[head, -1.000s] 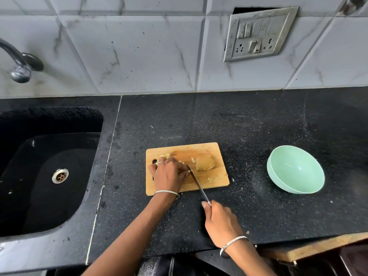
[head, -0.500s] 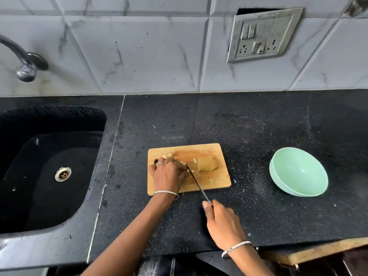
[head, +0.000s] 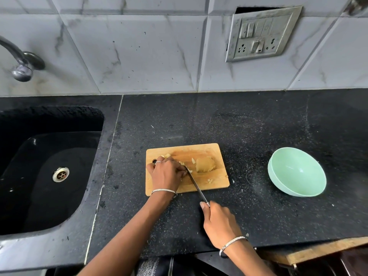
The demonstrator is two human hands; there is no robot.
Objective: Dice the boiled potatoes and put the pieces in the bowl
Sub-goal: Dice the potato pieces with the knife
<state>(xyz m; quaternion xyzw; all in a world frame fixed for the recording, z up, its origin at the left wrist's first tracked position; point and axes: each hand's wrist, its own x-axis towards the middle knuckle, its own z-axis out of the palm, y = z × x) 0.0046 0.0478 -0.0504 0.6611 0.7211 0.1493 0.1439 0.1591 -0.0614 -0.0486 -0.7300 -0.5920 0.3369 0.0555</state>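
Spanning the black bench [head: 249, 136], nothing has moved: board [head: 199, 152], empty bowl [head: 294, 193] well to its right. The right hand [head: 220, 224] keeps its grip clamped on the knife [head: 196, 186], blade down beside the whole potato [head: 205, 164]. The left hand [head: 166, 175] stays curled over potato pieces [head: 166, 155]. Dicing continues.

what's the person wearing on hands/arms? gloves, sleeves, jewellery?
No gloves, and both forearms are bare with no sleeves in view. The left hand has a thin silver ring on one finger and a slim silver bangle at the wrist. The right hand has a similar wrist bangle; no ring is visible on it.
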